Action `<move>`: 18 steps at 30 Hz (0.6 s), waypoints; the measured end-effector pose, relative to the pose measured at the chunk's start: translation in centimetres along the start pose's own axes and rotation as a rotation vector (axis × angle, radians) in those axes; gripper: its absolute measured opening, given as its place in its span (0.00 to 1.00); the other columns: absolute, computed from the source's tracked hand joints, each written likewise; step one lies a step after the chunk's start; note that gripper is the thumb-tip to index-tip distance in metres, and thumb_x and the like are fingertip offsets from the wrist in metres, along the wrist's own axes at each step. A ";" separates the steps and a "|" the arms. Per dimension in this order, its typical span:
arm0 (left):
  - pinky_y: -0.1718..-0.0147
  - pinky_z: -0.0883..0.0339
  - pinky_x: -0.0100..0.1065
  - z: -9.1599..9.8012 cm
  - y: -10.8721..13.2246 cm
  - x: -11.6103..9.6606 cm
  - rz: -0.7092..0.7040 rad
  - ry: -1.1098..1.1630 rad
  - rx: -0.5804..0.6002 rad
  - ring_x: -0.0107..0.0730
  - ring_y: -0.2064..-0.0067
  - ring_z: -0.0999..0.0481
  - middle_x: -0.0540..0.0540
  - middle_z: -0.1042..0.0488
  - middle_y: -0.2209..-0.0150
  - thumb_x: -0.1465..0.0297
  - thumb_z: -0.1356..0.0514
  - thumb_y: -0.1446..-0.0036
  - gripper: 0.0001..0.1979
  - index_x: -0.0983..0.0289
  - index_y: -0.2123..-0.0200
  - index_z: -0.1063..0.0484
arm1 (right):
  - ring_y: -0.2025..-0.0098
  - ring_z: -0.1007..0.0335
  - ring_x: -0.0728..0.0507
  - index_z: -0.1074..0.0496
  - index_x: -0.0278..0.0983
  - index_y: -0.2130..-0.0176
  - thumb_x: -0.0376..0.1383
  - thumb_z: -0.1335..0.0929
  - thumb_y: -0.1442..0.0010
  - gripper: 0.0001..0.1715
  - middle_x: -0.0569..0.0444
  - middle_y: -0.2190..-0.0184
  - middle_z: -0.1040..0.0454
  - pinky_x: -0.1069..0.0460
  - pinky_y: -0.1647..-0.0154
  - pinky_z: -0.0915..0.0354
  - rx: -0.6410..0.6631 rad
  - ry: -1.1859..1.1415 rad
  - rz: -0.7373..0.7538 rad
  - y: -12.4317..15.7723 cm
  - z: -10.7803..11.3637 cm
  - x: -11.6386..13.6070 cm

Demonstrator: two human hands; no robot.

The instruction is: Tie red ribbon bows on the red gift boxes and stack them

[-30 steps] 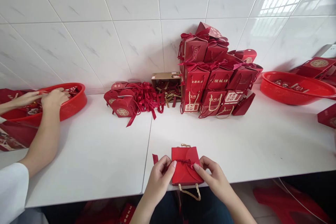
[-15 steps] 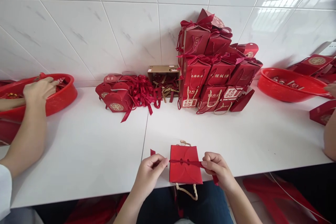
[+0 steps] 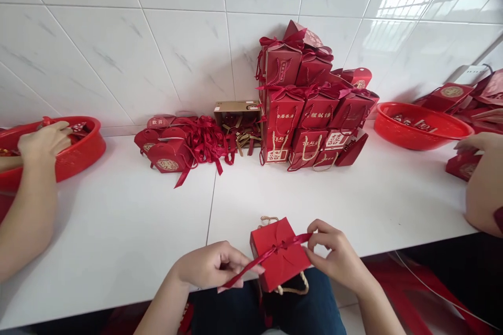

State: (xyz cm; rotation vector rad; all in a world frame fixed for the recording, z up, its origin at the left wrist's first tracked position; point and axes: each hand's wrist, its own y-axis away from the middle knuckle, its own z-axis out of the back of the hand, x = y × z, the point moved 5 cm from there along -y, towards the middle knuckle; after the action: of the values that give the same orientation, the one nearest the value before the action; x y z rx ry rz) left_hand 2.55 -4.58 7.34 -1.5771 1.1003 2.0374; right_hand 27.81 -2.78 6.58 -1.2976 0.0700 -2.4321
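Note:
A red gift box (image 3: 288,269) with cream rope handles rests near the table's front edge, turned at an angle. A dark red ribbon (image 3: 262,258) crosses its top and meets at the small slots in the middle. My left hand (image 3: 212,266) is closed on the ribbon's left length, pulling it down and left; its fingertips are by the box's left side. My right hand (image 3: 332,254) pinches the ribbon's other length at the box's right edge, its thumb close to the box's side. The ribbon's far right end is hidden behind my fingers.
A stack of finished red boxes (image 3: 285,110) stands against the wall. To its left are a cardboard box (image 3: 238,107) of ribbons and several ribboned red boxes (image 3: 170,158). Red basins (image 3: 80,157) flank both sides, with co-workers' arms (image 3: 37,188) at left and right.
The box has turned at an angle. My left hand has moved down and left with its ribbon length, and my right hand has come closer to the box.

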 end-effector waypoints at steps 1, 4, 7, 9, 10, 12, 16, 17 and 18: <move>0.78 0.39 0.30 -0.4 -0.2 -0.4 -0.013 0.031 -0.011 0.26 0.83 0.36 0.50 0.26 0.81 0.74 0.42 0.53 0.20 0.59 0.56 0.21 | 0.76 0.40 0.49 0.31 0.37 0.78 0.34 0.32 0.44 0.13 0.53 0.71 0.32 0.53 0.77 0.44 -0.124 0.047 -0.013 0.0 0.1 -0.1; 0.78 0.39 0.30 -1.4 -1.0 -1.1 -0.049 0.113 -0.075 0.26 0.84 0.36 0.45 0.33 0.85 0.71 0.40 0.50 0.22 0.59 0.49 0.26 | 0.80 0.46 0.50 0.29 0.38 0.79 0.39 0.30 0.44 0.15 0.54 0.76 0.33 0.52 0.81 0.46 -0.476 0.069 -0.060 0.2 0.3 -0.1; 0.78 0.41 0.31 -2.3 -1.4 -1.9 -0.126 0.151 -0.121 0.26 0.85 0.38 0.47 0.35 0.87 0.56 0.44 0.42 0.17 0.62 0.62 0.22 | 0.81 0.48 0.51 0.29 0.37 0.80 0.42 0.29 0.44 0.17 0.53 0.77 0.32 0.52 0.83 0.47 -0.588 0.011 -0.041 0.2 0.3 0.6; 0.72 0.38 0.35 -2.5 -1.3 -2.5 -0.184 0.118 -0.190 0.27 0.83 0.39 0.49 0.36 0.87 0.52 0.53 0.37 0.27 0.62 0.75 0.24 | 0.81 0.46 0.51 0.28 0.37 0.80 0.41 0.29 0.43 0.17 0.53 0.77 0.32 0.53 0.82 0.46 -0.602 -0.020 0.011 0.2 0.5 1.5; 0.68 0.36 0.37 -2.5 -1.2 -2.8 -0.211 0.085 -0.247 0.27 0.82 0.40 0.49 0.37 0.86 0.53 0.54 0.36 0.28 0.62 0.79 0.26 | 0.81 0.46 0.51 0.27 0.37 0.79 0.40 0.29 0.43 0.16 0.53 0.77 0.31 0.53 0.82 0.45 -0.601 -0.027 0.035 0.2 0.6 2.0; 0.61 0.36 0.38 -2.4 -0.9 -3.4 -0.262 -0.007 -0.368 0.27 0.78 0.41 0.48 0.39 0.82 0.58 0.51 0.35 0.24 0.61 0.78 0.25 | 0.82 0.46 0.51 0.24 0.37 0.77 0.38 0.30 0.43 0.13 0.53 0.77 0.31 0.53 0.82 0.45 -0.587 -0.037 0.063 0.1 0.6 2.7; 0.66 0.35 0.32 -2.5 -0.7 -4.0 -0.348 -0.215 -0.581 0.27 0.72 0.40 0.49 0.41 0.73 0.67 0.46 0.38 0.12 0.59 0.60 0.22 | 0.81 0.46 0.52 0.21 0.38 0.75 0.38 0.29 0.43 0.10 0.54 0.76 0.31 0.54 0.83 0.46 -0.550 -0.096 0.048 0.0 0.1 3.1; 0.68 0.36 0.31 -2.6 -0.7 -4.0 -0.367 -0.271 -0.616 0.27 0.71 0.39 0.49 0.41 0.71 0.69 0.46 0.38 0.13 0.58 0.55 0.24 | 0.81 0.46 0.52 0.21 0.39 0.74 0.38 0.29 0.44 0.10 0.54 0.76 0.32 0.54 0.83 0.47 -0.522 -0.120 0.028 -0.2 -0.1 3.2; 0.69 0.36 0.30 -2.7 -0.7 -4.0 -0.386 -0.331 -0.645 0.27 0.70 0.37 0.50 0.40 0.69 0.71 0.47 0.38 0.15 0.57 0.51 0.26 | 0.81 0.46 0.52 0.21 0.39 0.74 0.38 0.29 0.44 0.09 0.54 0.76 0.32 0.54 0.83 0.47 -0.476 -0.152 0.005 -0.3 -0.5 3.2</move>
State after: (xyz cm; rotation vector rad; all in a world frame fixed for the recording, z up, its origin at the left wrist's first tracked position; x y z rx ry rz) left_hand 6.15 -5.41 10.58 -1.4678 -0.0036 2.3656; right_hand 25.73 -3.66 8.92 -1.6676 0.6429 -2.3855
